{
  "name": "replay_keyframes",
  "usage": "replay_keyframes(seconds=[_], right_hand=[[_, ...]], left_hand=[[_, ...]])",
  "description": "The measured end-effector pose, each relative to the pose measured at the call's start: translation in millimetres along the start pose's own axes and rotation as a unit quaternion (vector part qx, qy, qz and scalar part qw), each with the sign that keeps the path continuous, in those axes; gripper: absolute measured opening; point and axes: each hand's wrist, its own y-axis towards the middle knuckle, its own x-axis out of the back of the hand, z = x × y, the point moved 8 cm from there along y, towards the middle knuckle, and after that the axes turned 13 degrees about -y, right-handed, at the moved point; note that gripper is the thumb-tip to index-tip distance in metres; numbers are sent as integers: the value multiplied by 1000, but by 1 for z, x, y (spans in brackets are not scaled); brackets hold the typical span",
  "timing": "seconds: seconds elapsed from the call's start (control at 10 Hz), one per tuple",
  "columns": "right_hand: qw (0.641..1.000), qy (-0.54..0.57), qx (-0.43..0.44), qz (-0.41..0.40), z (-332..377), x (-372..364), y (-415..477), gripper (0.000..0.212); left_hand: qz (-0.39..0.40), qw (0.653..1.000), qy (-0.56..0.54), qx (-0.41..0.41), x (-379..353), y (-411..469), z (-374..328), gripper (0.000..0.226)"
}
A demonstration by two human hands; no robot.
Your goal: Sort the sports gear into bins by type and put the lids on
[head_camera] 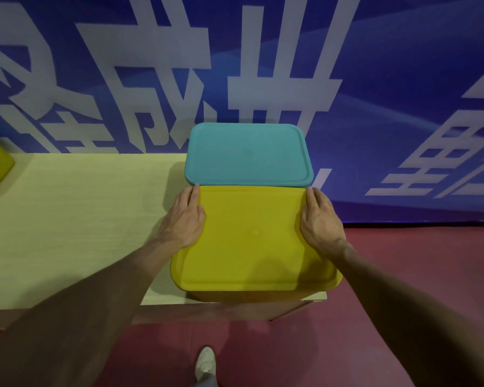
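Forearms (95,297) stretch forward — left hand (183,219) and right hand (320,222) flat, fingers straight, on yellow lid (252,241) sides; teal lid (248,155) just behind.

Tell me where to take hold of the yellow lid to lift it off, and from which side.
The yellow lid is probably best taken by its left and right rims, one hand from each side, where the left hand and right hand rest flat. The teal lid abuts the far edge, blocking that side.
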Motion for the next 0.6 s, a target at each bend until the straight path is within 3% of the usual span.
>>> replay_keyframes(seconds=[0.3, 0.5, 0.6], right_hand=[[1000, -5, -19, -8, 7, 23, -1, 46], [999, -49, -21, 6, 14, 40, -5, 55], [999, -33, 1, -22, 25, 58, -10, 46]], left_hand=[[19, 999, 21, 29, 15, 6, -16, 48], [13, 999, 43, 30, 26, -6, -37, 64], [4, 1000, 7, 19, 39, -12, -53, 54]])
